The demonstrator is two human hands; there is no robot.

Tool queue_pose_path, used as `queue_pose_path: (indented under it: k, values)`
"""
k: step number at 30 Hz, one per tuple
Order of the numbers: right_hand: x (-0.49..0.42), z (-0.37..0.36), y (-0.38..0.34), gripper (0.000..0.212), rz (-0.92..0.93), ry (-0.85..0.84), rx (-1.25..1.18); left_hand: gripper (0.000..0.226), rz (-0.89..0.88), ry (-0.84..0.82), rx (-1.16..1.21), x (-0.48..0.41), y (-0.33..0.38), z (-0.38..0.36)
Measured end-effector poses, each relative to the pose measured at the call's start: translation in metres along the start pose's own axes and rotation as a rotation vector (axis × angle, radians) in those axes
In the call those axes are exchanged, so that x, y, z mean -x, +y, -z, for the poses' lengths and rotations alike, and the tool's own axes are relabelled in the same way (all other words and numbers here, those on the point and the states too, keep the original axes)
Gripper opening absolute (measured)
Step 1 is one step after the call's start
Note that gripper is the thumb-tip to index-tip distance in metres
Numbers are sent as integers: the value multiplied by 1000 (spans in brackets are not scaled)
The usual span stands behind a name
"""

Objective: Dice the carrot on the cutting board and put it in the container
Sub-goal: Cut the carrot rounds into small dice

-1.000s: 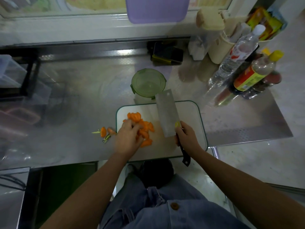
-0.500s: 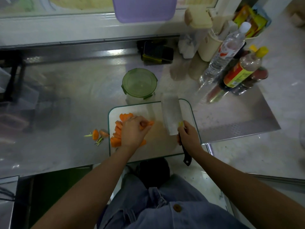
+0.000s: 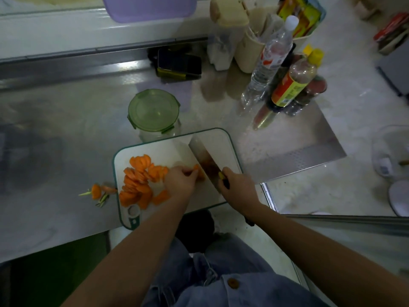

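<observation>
Several orange carrot slices (image 3: 139, 182) lie spread over the left half of the white cutting board (image 3: 177, 147) with its green rim. My left hand (image 3: 180, 181) pinches a few carrot slices (image 3: 199, 171) at the board's middle, right beside the cleaver blade. My right hand (image 3: 238, 185) grips the handle of the cleaver (image 3: 204, 159), whose wide blade stands on the board just right of those slices. Behind the board stands the clear container (image 3: 153, 110) with its green lid closed.
A carrot top with green stalks (image 3: 97, 192) lies on the steel counter left of the board. Bottles (image 3: 290, 83) and beige canisters (image 3: 247, 47) crowd the back right corner. A dark object (image 3: 179, 64) sits by the back wall. The counter edge drops off right of the board.
My left hand has left the slice pile and moved right with a few slices to the blade. The cleaver has tipped from lying flatter to standing on its edge.
</observation>
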State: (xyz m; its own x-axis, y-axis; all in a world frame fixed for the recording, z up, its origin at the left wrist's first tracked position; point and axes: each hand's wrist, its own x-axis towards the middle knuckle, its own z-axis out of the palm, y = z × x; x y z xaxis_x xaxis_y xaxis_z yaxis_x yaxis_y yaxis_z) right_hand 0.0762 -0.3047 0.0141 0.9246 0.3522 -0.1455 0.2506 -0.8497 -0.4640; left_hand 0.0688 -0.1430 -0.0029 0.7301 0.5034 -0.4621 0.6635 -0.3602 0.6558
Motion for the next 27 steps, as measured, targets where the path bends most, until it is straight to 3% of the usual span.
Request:
queue_pose_path:
  k: [12,18,27]
  values:
    - [-1,-5,-11,28,-11,-227,61,8,119,-16,94,8,7,-7]
    - [-3,9,-17,22,19,-117,59,24,183,-81,148,6,7,-2]
    - [5,7,-28,31,27,-216,176,21,173,-63,136,5,8,-2]
